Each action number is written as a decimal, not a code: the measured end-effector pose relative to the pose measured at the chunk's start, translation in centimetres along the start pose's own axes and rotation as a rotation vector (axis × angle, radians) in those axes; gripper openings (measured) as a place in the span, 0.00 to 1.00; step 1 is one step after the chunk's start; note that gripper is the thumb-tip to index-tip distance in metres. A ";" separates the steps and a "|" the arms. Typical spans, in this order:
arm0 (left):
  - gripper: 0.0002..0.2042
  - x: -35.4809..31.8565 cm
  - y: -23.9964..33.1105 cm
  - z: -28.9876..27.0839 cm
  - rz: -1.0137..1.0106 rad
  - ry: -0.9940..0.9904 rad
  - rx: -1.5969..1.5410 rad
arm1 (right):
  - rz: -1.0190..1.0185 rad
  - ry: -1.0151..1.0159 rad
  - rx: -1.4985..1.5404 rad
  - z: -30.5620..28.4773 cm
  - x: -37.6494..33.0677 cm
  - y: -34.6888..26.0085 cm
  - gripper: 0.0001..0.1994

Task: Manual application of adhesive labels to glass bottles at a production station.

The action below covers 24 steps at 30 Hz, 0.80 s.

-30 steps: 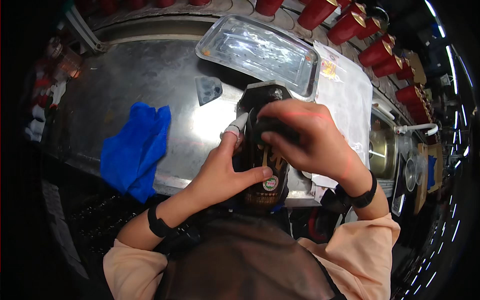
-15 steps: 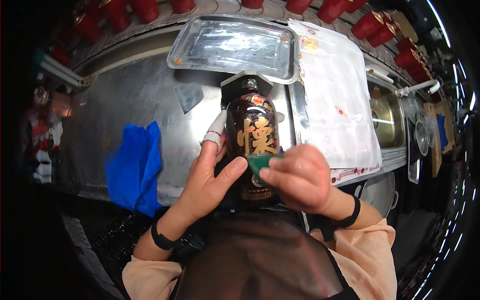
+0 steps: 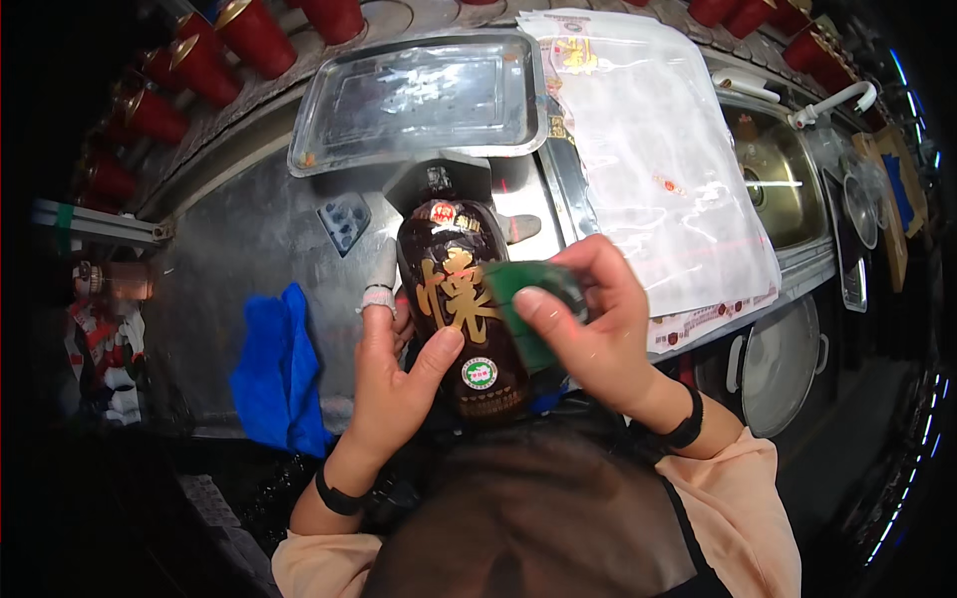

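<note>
A dark brown glass bottle point(image 3: 454, 241) with gold lettering and a round green-and-white mark lies on the steel worktop, neck away from me, tilted slightly left. My left hand point(image 3: 394, 374) grips its left side, thumb over the front and fingers along the flank; a whitish cover point(image 3: 379, 267) wraps the index finger. In my right hand point(image 3: 606, 344) is a flat green scraper point(image 3: 526, 309), somewhat blurred, pinched between thumb and fingers. Its left edge lies against or just over the bottle's right side; I cannot tell whether they touch. A dark angled support point(image 3: 474, 181) sits around the bottle's neck.
A steel tray point(image 3: 424, 148) lies beyond the bottle. White printed sheets point(image 3: 658, 249) are stacked on the right, beside a sink point(image 3: 783, 234). A blue cloth point(image 3: 274, 374) hangs over the left front edge. Red cups point(image 3: 254, 38) stand on a slatted conveyor along the back.
My right hand has turned, showing more of the green scraper at the bottle's right side. The round mark on the bottle is now uncovered. The whole view has shifted and tilted.
</note>
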<state>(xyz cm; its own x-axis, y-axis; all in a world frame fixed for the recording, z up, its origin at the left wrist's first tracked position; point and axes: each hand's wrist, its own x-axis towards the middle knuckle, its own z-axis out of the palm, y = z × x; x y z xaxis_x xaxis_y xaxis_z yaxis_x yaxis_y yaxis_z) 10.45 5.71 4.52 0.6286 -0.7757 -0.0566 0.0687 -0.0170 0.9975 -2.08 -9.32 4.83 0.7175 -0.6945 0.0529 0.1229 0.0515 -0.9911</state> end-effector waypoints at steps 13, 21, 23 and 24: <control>0.28 3.3 2.7 -1.4 -0.142 -0.011 -0.241 | 0.111 0.021 0.059 -2.0 3.4 1.0 0.15; 0.19 7.5 1.8 -1.4 -0.322 0.034 -0.373 | 0.398 -0.221 -0.038 0.2 7.5 -0.1 0.11; 0.17 7.3 2.2 -1.4 -0.314 0.025 -0.420 | 0.377 -0.233 -0.035 0.4 7.9 0.9 0.14; 0.17 7.2 2.5 -1.3 -0.313 0.024 -0.423 | 0.363 -0.226 0.005 0.4 8.1 1.0 0.14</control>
<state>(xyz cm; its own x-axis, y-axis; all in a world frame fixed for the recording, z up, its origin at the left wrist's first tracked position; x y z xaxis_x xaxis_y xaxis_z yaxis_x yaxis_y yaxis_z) 16.20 0.87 6.56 0.5450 -0.7595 -0.3552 0.5601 0.0145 0.8283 4.15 -14.55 4.29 0.8469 -0.4559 -0.2736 -0.1626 0.2678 -0.9496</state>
